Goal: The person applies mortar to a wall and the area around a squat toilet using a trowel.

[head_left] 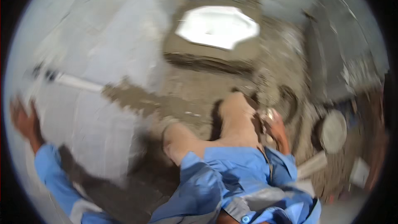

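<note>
My left hand (25,119) is at the far left, fingers spread, against or close to the grey wall (95,128). Above it, a white pipe (81,83) with a dark end fitting runs along the wall into a patch of wet mortar (130,95). Beside my right knee, my right hand (274,125) is closed around something small and pale, too blurred to name. Just beyond that hand, a dark ring-shaped thing (289,103) lies on the dirt floor. Ahead, a white squat toilet pan (215,27) sits in a raised mortar base (199,56).
A round, pale-topped container (333,131) stands at the right. Nearer me are a wooden board (311,164) and a white block (359,172). A grey wall (336,54) bounds the right side. Rough, sandy ground (190,83) lies between my legs and the base.
</note>
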`<action>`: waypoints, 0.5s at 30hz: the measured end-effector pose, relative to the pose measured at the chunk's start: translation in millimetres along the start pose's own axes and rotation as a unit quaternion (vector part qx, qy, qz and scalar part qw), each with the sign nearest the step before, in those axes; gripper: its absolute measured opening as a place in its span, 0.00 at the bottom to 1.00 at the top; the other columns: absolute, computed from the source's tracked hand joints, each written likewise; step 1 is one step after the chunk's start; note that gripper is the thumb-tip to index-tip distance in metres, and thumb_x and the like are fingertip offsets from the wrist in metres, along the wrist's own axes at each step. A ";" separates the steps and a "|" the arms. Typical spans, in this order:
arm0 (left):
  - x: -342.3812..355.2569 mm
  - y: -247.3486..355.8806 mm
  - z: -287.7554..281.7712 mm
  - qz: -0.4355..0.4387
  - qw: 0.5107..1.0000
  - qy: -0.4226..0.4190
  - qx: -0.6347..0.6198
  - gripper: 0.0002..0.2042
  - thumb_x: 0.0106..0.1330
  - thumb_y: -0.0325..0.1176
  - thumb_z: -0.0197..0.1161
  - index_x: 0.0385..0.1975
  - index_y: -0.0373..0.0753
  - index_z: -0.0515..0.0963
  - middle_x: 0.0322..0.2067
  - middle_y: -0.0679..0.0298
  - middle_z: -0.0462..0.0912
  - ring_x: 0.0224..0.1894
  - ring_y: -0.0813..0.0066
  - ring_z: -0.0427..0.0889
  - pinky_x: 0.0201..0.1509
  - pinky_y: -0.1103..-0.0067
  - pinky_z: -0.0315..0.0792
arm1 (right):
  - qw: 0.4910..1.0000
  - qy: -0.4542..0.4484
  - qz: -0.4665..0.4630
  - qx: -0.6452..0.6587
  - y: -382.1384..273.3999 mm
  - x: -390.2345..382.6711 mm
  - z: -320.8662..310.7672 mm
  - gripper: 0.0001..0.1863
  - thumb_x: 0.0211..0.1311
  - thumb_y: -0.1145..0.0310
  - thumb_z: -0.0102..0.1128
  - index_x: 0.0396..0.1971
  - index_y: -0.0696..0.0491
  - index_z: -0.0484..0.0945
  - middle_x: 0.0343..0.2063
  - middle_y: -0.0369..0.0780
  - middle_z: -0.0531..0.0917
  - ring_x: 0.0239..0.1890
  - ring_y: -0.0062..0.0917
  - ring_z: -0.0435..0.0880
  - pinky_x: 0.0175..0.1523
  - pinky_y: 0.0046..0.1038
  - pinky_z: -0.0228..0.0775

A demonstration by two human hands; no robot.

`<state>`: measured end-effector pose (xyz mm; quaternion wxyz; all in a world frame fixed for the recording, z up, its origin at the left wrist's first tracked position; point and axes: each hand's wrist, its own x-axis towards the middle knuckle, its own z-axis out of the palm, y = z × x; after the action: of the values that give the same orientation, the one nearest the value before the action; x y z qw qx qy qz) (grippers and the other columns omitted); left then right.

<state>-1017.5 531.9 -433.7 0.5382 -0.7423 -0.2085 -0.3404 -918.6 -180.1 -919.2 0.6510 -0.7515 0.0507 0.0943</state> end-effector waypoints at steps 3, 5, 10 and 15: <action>-10.3 -4.6 -22.9 0.064 0.995 0.079 -0.018 0.34 0.63 0.56 0.58 0.68 0.54 0.60 0.68 0.56 0.58 0.70 0.59 0.55 0.71 0.61 0.47 | 0.974 -0.069 0.022 0.213 -48.7 7.7 62.7 0.18 0.59 0.67 0.54 0.49 0.58 0.72 0.24 0.36 0.74 0.19 0.19 0.73 0.21 0.23 0.66; -15.5 -4.2 -41.7 0.051 0.996 0.077 -0.003 0.34 0.62 0.58 0.57 0.68 0.56 0.60 0.69 0.60 0.56 0.71 0.60 0.54 0.71 0.60 0.46 | 0.941 -0.129 0.024 0.313 -81.5 2.7 95.6 0.21 0.59 0.65 0.51 0.50 0.61 0.70 0.24 0.38 0.73 0.18 0.21 0.73 0.19 0.22 0.67; -13.0 2.1 -66.1 0.013 0.993 0.097 -0.060 0.34 0.62 0.60 0.56 0.68 0.58 0.60 0.70 0.65 0.56 0.71 0.64 0.53 0.72 0.62 0.47 | 0.791 -0.335 0.068 0.507 -168.7 -6.6 191.8 0.28 0.60 0.64 0.49 0.58 0.63 0.63 0.27 0.38 0.70 0.20 0.21 0.72 0.19 0.23 0.68; -15.3 7.9 -47.5 0.029 0.983 0.161 -0.086 0.33 0.61 0.61 0.55 0.67 0.59 0.62 0.69 0.66 0.57 0.71 0.65 0.55 0.72 0.62 0.48 | 0.780 -0.269 -0.025 0.564 -215.7 -50.0 270.2 0.30 0.60 0.71 0.53 0.62 0.56 0.58 0.34 0.39 0.72 0.22 0.21 0.73 0.24 0.25 0.72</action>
<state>-1035.9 485.4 -441.1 0.5087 -0.7271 -0.0675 -0.4561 -945.0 116.3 -736.2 0.9478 -0.1950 -0.1015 0.2312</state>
